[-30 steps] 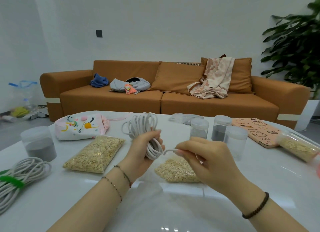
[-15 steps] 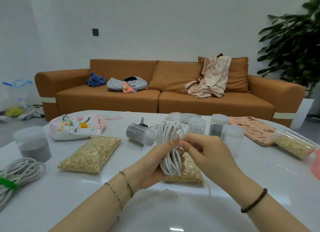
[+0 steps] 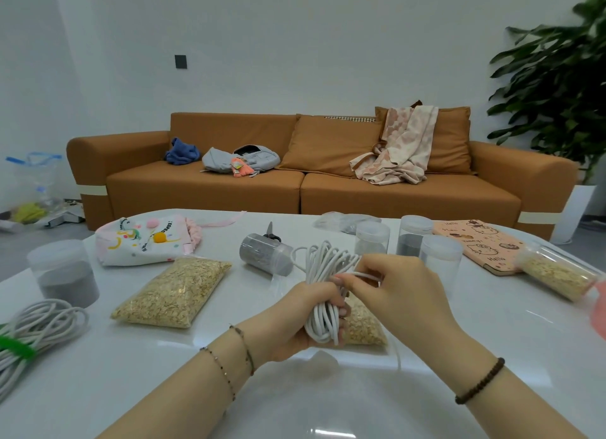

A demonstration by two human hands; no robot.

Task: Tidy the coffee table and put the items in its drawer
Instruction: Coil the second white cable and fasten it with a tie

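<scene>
Since a moment ago we have brought the cord bundle (image 3: 322, 264) lower and closer to us, and our right grip (image 3: 396, 291) has come in against it, drawing the loose end across its middle.

At the far left edge of the table (image 3: 328, 402) lies another coil of cord (image 3: 39, 324), bound with a green tie. Behind it stands a lidded jar (image 3: 64, 276) partly full of grey powder. Next comes a printed pouch (image 3: 144, 240), with a clear bag of oats (image 3: 173, 294) in front of it. Towards the middle a second jar (image 3: 265, 255) lies on its side, with scissors (image 3: 270, 233) just behind it.

Our left grip (image 3: 295, 322) is clenched round the lower half of the cord bundle, holding it upright over the near middle of the table with its loops fanning out on top. Beneath the bundle a second bag of oats (image 3: 364, 329) lies on the table, partly hidden. Our right grip pinches the loose end just beside the left thumb, and a strand trails down to the table under the right wrist.

Behind that grip three lidded jars (image 3: 414, 235) stand close together. At least one holds grey powder, but we cannot tell what is in the nearest. Further right a pink notebook (image 3: 475, 242) lies flat, and a jar of oats (image 3: 557, 274) lies on its side near the right edge.
</scene>
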